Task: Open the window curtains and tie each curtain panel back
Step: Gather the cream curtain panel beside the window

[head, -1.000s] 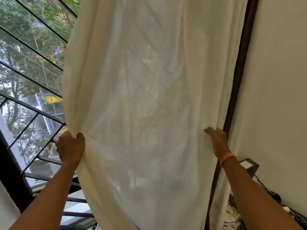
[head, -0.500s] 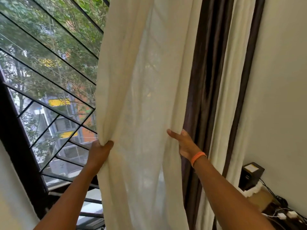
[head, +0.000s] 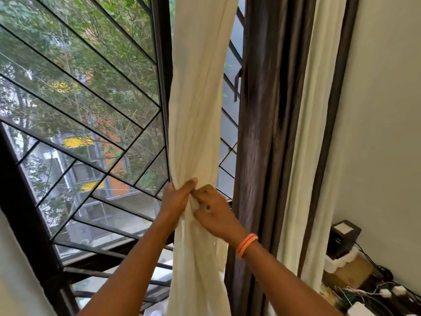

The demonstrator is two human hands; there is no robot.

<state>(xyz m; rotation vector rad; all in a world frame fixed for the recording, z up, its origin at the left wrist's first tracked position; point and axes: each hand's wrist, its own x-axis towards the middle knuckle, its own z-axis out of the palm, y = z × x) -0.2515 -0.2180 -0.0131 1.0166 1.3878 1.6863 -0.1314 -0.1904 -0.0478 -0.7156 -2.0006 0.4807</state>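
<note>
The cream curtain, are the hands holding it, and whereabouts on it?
Yes. Both the left hand and the right hand grip the cream curtain where it is bunched into a narrow bundle, partway down the panel.

The cream sheer curtain panel point(head: 196, 106) is gathered into one narrow, upright bunch in front of the window, pinched tightest at mid-height with soft vertical folds fanning out above and below. Just right of it hangs a dark brown curtain panel point(head: 262, 133), straight and bunched in deep pleats. Further right, against the wall, another cream panel point(head: 312, 137) hangs narrow and loose.
</note>
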